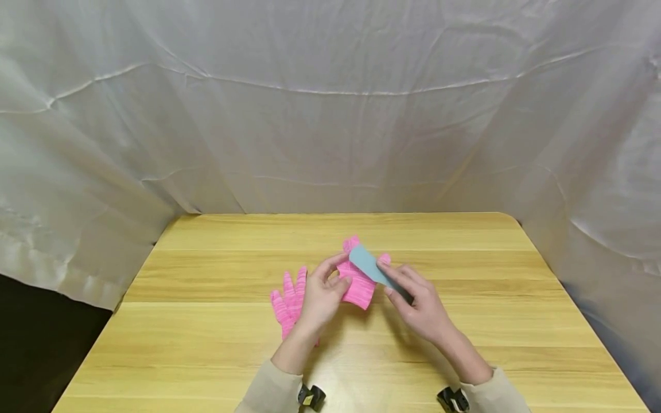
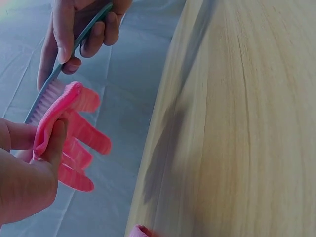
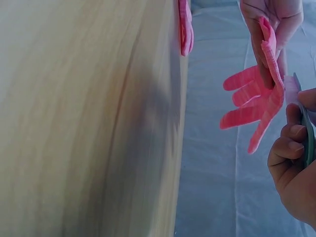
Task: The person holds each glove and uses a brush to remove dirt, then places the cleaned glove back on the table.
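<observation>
My left hand (image 1: 322, 295) pinches a pink knitted glove (image 1: 358, 289) near its cuff and holds it above the table. In the left wrist view the fingers of that glove (image 2: 86, 136) hang loose. My right hand (image 1: 420, 307) grips a blue-green brush (image 1: 368, 263) by its handle. Its pale bristles (image 2: 45, 102) face the held glove and sit right at its surface in the left wrist view. A second pink glove (image 1: 289, 298) lies flat on the table beside my left forearm, which partly hides it.
The wood-grain table (image 1: 196, 332) stretches around both hands. Grey-white sheeting (image 1: 330, 132) hangs behind the table and along its sides. A small black device (image 1: 311, 397) is at the left wrist, and another black device (image 1: 453, 399) is at the right wrist.
</observation>
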The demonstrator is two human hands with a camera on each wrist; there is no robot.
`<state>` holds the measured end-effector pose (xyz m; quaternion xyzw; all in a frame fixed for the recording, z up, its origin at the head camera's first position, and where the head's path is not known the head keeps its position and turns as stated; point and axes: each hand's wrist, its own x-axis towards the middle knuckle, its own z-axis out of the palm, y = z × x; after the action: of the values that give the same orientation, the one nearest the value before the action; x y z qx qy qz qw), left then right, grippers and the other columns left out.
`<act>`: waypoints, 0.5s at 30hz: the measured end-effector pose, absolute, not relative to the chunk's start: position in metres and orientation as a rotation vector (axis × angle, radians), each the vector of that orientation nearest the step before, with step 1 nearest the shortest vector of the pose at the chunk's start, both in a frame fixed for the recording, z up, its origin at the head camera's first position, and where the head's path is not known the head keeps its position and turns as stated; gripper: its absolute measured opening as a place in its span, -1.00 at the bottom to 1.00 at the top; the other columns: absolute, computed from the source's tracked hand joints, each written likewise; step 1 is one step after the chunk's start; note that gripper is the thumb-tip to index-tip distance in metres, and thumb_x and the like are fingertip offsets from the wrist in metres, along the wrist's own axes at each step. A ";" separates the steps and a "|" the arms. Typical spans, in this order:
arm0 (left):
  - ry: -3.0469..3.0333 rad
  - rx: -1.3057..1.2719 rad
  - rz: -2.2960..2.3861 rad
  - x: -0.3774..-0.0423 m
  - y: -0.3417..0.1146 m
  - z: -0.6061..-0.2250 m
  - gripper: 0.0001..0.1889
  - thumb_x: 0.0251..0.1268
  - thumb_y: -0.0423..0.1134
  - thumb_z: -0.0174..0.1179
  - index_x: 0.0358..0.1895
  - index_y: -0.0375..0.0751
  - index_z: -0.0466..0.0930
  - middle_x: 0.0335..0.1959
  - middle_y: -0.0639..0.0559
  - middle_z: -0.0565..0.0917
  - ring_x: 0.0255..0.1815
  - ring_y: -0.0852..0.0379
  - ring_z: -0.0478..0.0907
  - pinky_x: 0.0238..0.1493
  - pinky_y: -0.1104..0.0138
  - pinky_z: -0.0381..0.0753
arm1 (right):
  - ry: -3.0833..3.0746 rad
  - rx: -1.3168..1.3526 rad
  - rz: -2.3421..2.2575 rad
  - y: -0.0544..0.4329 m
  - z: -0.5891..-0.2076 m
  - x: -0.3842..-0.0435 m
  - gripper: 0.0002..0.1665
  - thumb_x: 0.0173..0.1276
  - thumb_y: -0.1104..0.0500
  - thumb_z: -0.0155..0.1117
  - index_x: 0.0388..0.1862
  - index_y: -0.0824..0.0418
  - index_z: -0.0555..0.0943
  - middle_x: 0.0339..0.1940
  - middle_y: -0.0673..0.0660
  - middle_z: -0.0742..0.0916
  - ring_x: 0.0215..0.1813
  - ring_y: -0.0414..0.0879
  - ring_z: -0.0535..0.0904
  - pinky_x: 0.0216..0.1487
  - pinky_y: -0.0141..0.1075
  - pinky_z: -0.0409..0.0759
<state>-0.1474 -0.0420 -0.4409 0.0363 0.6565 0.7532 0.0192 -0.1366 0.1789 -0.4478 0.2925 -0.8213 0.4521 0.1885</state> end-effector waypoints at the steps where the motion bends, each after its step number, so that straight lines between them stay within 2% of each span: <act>1: 2.044 0.110 2.331 -0.147 -0.042 -0.441 -0.45 0.36 -0.59 0.17 0.39 -0.19 0.55 0.52 -0.20 0.40 -0.21 0.20 0.62 -0.37 0.52 0.68 | -2.309 0.828 1.260 0.178 -0.447 -0.136 -0.36 0.35 0.45 0.34 0.41 0.25 0.57 -0.11 0.06 0.71 -0.34 -0.27 0.44 -0.41 -0.45 0.53; 3: 2.061 0.106 2.316 -0.147 -0.042 -0.441 -0.44 0.36 -0.58 0.17 0.40 -0.17 0.55 0.52 -0.22 0.41 -0.11 0.14 0.65 -0.33 0.52 0.70 | -2.309 0.832 1.232 0.177 -0.447 -0.136 -0.36 0.33 0.46 0.35 0.41 0.25 0.58 -0.11 0.06 0.71 -0.36 -0.28 0.42 -0.43 -0.44 0.53; 5: 2.072 0.082 2.302 -0.147 -0.042 -0.441 -0.43 0.36 -0.57 0.18 0.42 -0.14 0.54 0.52 -0.22 0.41 -0.09 0.14 0.66 -0.32 0.52 0.70 | -2.312 0.825 1.212 0.177 -0.446 -0.135 -0.35 0.32 0.46 0.35 0.40 0.24 0.58 -0.11 0.05 0.71 -0.37 -0.29 0.42 -0.45 -0.44 0.52; 10: 2.080 0.043 2.289 -0.146 -0.043 -0.440 -0.40 0.36 -0.56 0.17 0.44 -0.09 0.53 0.48 -0.24 0.46 -0.42 0.27 0.52 -0.49 0.54 0.59 | -2.336 0.800 1.172 0.178 -0.447 -0.136 -0.34 0.31 0.46 0.36 0.41 0.23 0.58 -0.13 0.03 0.70 -0.42 -0.32 0.36 -0.50 -0.45 0.47; 12: 2.090 0.043 2.288 -0.146 -0.043 -0.439 -0.40 0.36 -0.56 0.16 0.44 -0.08 0.53 0.46 -0.23 0.48 -0.50 0.30 0.43 -0.55 0.56 0.52 | -2.341 0.796 1.159 0.179 -0.448 -0.136 -0.34 0.32 0.45 0.35 0.41 0.22 0.58 -0.13 0.02 0.70 -0.44 -0.33 0.34 -0.51 -0.45 0.45; 15: 2.100 0.035 2.283 -0.146 -0.043 -0.439 -0.40 0.36 -0.56 0.15 0.44 -0.05 0.54 0.47 -0.16 0.47 -0.51 0.29 0.39 -0.56 0.55 0.51 | -2.343 0.789 1.153 0.180 -0.449 -0.138 -0.35 0.33 0.44 0.34 0.42 0.22 0.58 -0.12 0.02 0.70 -0.44 -0.32 0.33 -0.51 -0.44 0.45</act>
<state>-0.1459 -0.0429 -0.4387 0.0113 0.6769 0.7357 0.0197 -0.1377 0.1801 -0.4492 0.2832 -0.8406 0.4137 0.2051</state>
